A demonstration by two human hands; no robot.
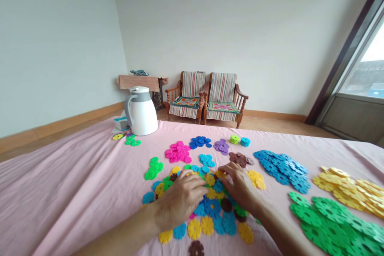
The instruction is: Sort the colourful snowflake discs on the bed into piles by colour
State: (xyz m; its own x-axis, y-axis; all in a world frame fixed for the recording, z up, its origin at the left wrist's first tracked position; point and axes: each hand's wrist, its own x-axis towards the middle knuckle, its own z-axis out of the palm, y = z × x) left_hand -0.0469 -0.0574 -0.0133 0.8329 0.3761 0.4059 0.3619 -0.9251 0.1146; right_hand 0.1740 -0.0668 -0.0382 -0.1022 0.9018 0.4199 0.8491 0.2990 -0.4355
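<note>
My left hand [180,198] lies palm down on a mixed pile of plastic snowflake discs [214,218] in blue, yellow, green and brown on the pink tablecloth [75,184]. Its fingers are stretched out over the discs, pointing right. My right hand [240,186] rests on the same pile just to the right, fingers curled with the tips pressed onto yellow and blue discs near the pile's far edge. I cannot make out a disc held in it. The two hands nearly touch at the fingertips.
Sorted heaps lie around: pink [178,153], dark blue [200,142], purple [222,146], brown [240,159], blue [283,169], yellow [351,190], green [336,220] and light green [153,169]. A white jug [141,111] stands at the far left. Two wooden chairs [207,96] are beyond the table.
</note>
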